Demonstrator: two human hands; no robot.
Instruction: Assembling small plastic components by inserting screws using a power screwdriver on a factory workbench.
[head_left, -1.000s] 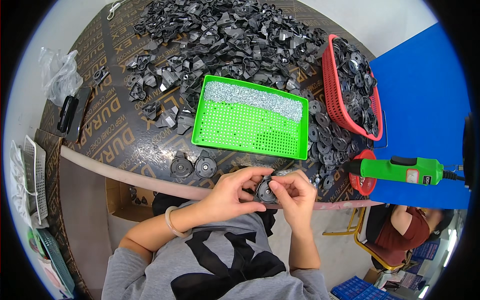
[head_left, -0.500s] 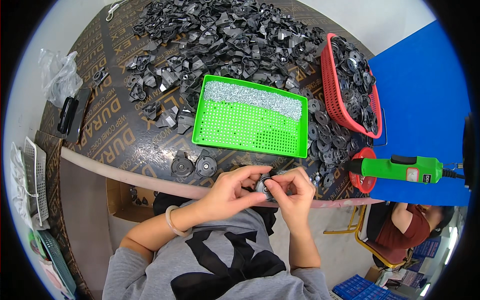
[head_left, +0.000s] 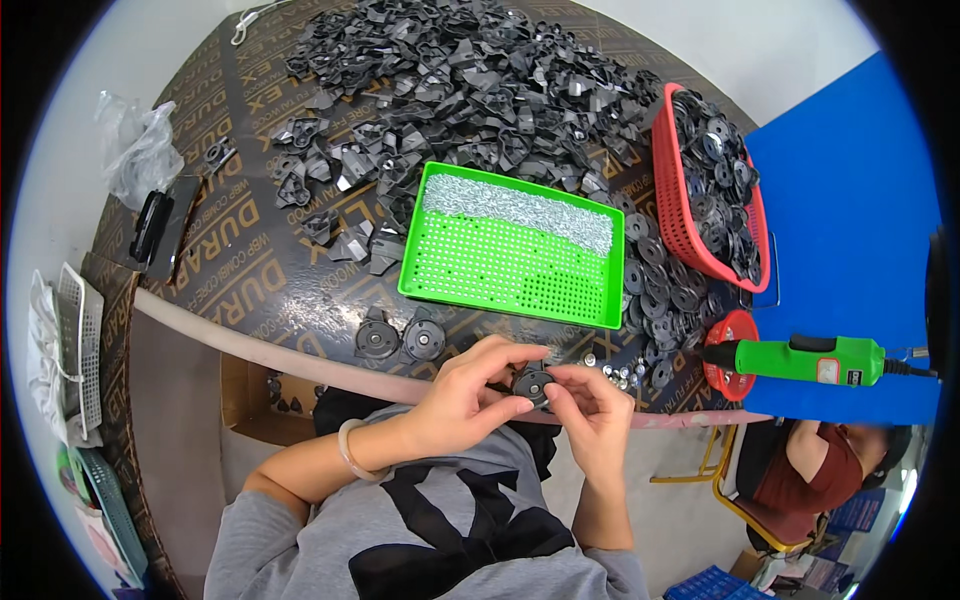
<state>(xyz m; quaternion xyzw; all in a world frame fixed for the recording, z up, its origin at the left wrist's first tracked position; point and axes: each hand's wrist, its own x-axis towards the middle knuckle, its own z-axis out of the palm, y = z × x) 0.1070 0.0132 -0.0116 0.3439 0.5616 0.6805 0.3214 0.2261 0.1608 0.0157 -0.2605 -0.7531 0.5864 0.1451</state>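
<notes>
1. A worker's left hand (head_left: 475,390) and right hand (head_left: 598,412) meet at the table edge; the left thumb and forefinger curve around a black round part (head_left: 534,386), while the right thumb and forefinger pinch its right side.
2. The part sits between both sets of fingertips, its disc face turned upward; a pale bracelet (head_left: 350,450) rings the left wrist, below and left of the fingers.
3. Small metal pieces (head_left: 625,378) lie just right of the right fingers; two similar black assemblies (head_left: 424,338) rest side by side, left of the left fingers.
4. Beyond the fingertips lies a green tray (head_left: 490,265), silvery hardware (head_left: 520,210) banked along its far side; loose black discs (head_left: 655,285) spread to its right.
5. Farther right of the fingers, a green power driver (head_left: 810,362) extends over a red bowl (head_left: 738,325); a red basket (head_left: 682,215) of discs leans beyond.
6. Farthest ahead of the fingers, angular black pieces (head_left: 470,80) form a broad heap.
</notes>
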